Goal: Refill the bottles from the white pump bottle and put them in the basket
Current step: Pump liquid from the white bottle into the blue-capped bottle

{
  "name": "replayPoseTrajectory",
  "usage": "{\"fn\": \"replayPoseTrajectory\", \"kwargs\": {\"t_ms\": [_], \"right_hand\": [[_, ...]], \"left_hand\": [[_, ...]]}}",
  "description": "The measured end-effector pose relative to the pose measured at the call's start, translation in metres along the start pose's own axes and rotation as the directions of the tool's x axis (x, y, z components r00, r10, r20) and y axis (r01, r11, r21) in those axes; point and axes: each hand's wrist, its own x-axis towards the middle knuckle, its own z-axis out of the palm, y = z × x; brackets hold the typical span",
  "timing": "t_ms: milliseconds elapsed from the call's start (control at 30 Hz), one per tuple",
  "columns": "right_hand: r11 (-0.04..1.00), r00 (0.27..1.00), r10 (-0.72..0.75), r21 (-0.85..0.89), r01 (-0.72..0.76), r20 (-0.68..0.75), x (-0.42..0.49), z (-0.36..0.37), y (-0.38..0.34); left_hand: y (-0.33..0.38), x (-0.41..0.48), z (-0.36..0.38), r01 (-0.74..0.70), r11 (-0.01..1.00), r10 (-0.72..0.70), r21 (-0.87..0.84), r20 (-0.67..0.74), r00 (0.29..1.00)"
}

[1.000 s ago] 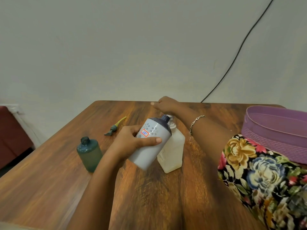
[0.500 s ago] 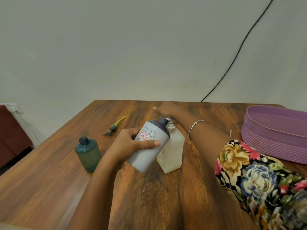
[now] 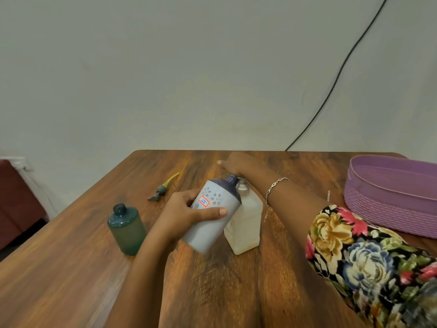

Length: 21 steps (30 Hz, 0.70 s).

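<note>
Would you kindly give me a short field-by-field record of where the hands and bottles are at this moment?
left hand: grips the grey bottle, which is tilted with its neck beside the pump bottle's top
right hand: rests on top of the white pump bottle
green bottle: upright, uncapped, on the left of the table
green pump: lying loose behind the green bottle
basket: purple, far right, interior only partly seen
</note>
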Motion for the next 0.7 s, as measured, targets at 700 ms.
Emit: {"fn": "replayPoseTrajectory", "kwargs": {"t_ms": [700], "right_hand": [[0.980, 0.997, -0.026, 0.201, 0.010, 0.076, -0.003, -0.007, -0.001]], "left_hand": [[0.002, 0.005, 0.000, -0.029, 1.000, 0.029, -0.008, 0.016, 0.999]]}}
